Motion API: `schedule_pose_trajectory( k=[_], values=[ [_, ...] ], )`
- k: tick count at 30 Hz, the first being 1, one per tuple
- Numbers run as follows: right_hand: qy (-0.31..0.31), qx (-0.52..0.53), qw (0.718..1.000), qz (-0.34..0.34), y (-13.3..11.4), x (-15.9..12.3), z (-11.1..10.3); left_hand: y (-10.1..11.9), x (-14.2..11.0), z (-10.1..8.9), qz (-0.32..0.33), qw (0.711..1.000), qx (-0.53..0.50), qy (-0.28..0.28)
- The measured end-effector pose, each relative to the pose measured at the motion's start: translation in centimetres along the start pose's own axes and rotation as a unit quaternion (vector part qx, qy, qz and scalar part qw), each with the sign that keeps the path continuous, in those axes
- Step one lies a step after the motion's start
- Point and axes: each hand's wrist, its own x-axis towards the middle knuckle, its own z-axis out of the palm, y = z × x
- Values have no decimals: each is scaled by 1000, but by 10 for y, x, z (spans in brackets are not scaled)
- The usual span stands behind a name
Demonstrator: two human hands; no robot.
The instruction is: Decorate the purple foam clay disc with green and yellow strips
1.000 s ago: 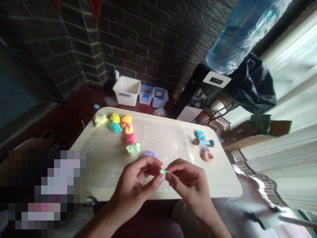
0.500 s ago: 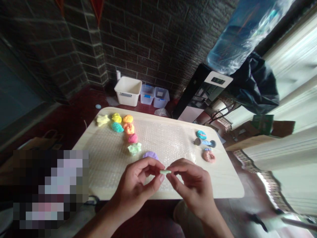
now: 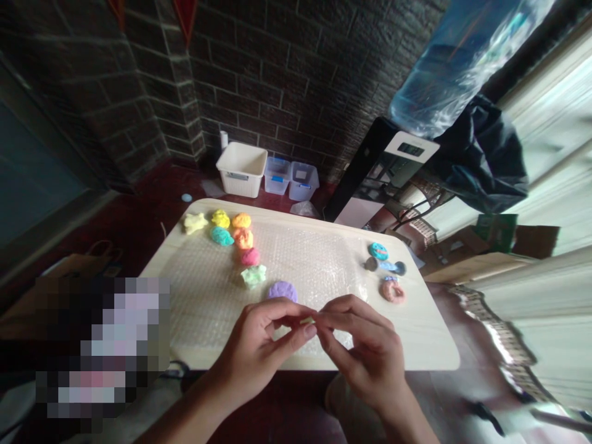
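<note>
A small pale green piece of modelling clay [image 3: 307,320] is pinched between the fingertips of both hands, above the near part of the table. My left hand [image 3: 271,339] grips it from the left, thumb below and forefinger above. From the other side my right hand [image 3: 363,339] closes on its end, and the fingers cover most of it. Just beyond my left hand lies a round purple clay piece [image 3: 282,291]. Farther off sits a light green clay lump [image 3: 253,277], with a pink lump [image 3: 250,256] behind it.
Orange [image 3: 243,238], teal [image 3: 222,235], yellow [image 3: 221,218] and cream [image 3: 195,223] lumps lie at the table's far left. On the right are a teal disc [image 3: 378,251], a blue-grey dumbbell shape [image 3: 386,266] and a pink ring [image 3: 393,290]. Bubble wrap [image 3: 305,259] covers the table's middle.
Both hands' fingertips have come closer together, so less of the pale green clay shows. The view has shifted slightly, and more of the purple piece is visible.
</note>
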Motion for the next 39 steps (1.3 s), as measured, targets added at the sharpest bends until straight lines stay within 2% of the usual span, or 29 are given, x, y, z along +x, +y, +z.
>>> schedule_pose_trajectory(
  k=[6,10,17,30,39],
  values=[
    [-18,-18,1000,13,-2,-2,-1,4,1,-1,39,997,71,6],
    [-44,-35,998,7,-3,-2,0,6,-2,0,46,994,97,-9],
    [-46,-29,998,7,-2,-1,0,10,-4,2,71,985,158,-20],
    [-40,19,999,16,-2,-2,1,7,-4,3,60,987,143,-30],
    [-37,2,999,7,-3,-2,2,7,-5,2,49,993,108,-25]
  ],
)
